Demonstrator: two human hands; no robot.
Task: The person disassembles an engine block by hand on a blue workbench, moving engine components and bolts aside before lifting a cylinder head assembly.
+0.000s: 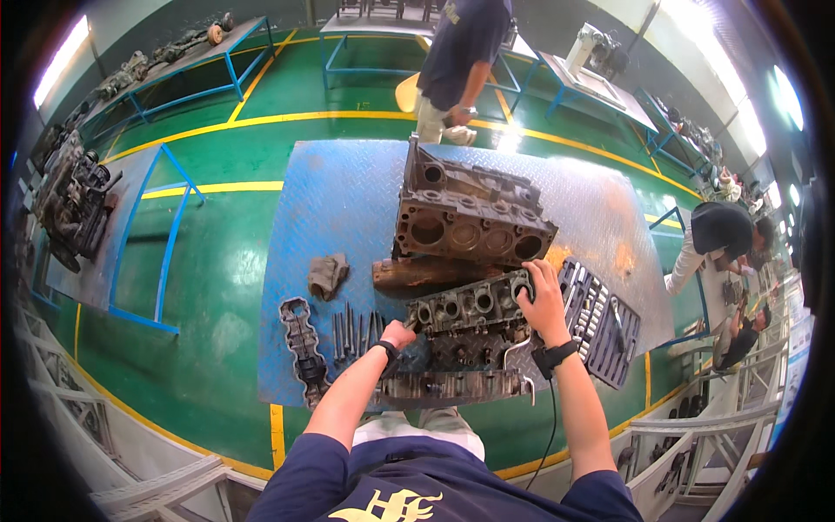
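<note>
A greasy metal cylinder head [465, 304] with a row of round ports stands tilted near the front of the table. My left hand [399, 334] is closed on its left end, with the fingertips partly hidden. At the other end, my right hand [545, 303] wraps round the upper right corner, thumb and fingers on the metal. Just beyond lies a wooden log [417, 277], and behind it the rusty engine block [470, 222] with its open cylinder bores. Closer to me, a long dark metal engine part [452, 384] runs along the table's front edge.
The blue steel table [291, 209] also carries a rag [328, 276], a narrow valve cover [303, 344], several long bolts [350, 332] and an open socket set [600, 322]. A person [461, 61] stands beyond the table; others work at the right.
</note>
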